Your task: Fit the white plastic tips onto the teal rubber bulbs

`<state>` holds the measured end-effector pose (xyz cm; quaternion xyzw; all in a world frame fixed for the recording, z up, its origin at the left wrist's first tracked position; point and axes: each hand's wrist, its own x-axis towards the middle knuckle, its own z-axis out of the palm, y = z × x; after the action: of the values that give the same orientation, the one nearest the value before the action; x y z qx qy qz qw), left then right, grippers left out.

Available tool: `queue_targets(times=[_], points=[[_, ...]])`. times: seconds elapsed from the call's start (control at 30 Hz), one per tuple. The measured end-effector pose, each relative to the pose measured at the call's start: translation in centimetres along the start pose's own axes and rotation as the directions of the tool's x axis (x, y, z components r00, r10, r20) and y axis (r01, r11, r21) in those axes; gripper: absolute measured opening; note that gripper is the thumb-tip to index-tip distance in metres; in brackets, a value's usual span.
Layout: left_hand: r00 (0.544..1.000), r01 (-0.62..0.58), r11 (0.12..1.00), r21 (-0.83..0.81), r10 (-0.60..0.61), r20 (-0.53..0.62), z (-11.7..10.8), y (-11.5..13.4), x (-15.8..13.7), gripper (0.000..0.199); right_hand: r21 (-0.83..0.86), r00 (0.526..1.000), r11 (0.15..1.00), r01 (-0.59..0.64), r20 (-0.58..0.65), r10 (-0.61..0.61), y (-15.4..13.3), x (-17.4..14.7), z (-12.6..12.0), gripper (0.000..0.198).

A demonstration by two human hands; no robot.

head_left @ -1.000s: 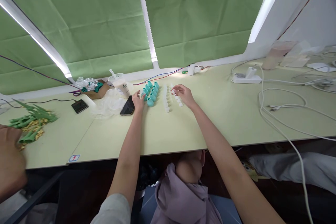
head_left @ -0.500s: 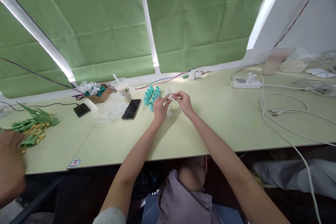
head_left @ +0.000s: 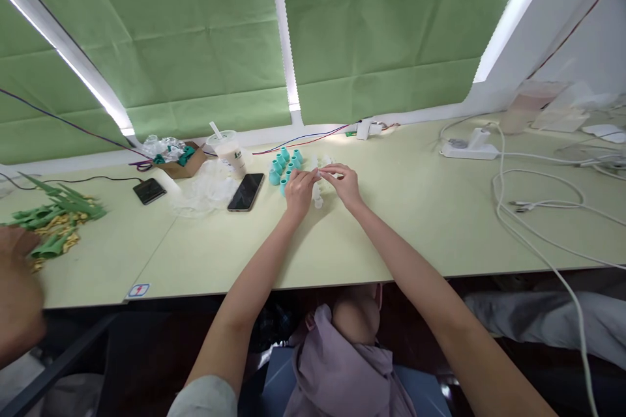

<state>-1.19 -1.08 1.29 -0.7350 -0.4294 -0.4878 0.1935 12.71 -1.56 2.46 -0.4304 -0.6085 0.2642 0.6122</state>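
My left hand (head_left: 300,192) and my right hand (head_left: 344,184) meet over the table with their fingertips together. Between them they pinch a small white translucent piece (head_left: 319,174), too small to name. More white translucent pieces (head_left: 317,199) lie on the table under and behind my fingers. Just left of my left hand stand several turquoise bottle-shaped pieces (head_left: 280,163) with open necks, grouped close together. My left hand partly covers the nearest of them.
Left of the turquoise pieces are a phone (head_left: 246,192), a drink cup (head_left: 228,151), crumpled plastic film (head_left: 208,194) and a cardboard box (head_left: 183,166). A co-worker's blurred hand (head_left: 17,247) is by green and yellow pieces (head_left: 56,225). White cables and a power strip (head_left: 469,148) occupy the right.
My hands have come closer together, and my left fingertips now join my right ones at the small white piece. The view has shifted slightly.
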Motion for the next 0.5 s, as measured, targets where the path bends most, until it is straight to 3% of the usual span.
queue_targets(times=[0.23, 0.5], points=[[0.999, -0.042, 0.998, -0.045, 0.043, 0.027, 0.6, -0.85, -0.56, 0.023, 0.077, 0.992, 0.989, -0.123, -0.004, 0.124, 0.55, -0.12, 0.44, 0.018], [0.998, -0.056, 0.998, -0.031, 0.055, -0.03, 0.67, -0.67, -0.55, 0.022, 0.223, 0.98, 0.955, -0.197, 0.028, 0.196, 0.61, 0.04, 0.46, 0.025]])
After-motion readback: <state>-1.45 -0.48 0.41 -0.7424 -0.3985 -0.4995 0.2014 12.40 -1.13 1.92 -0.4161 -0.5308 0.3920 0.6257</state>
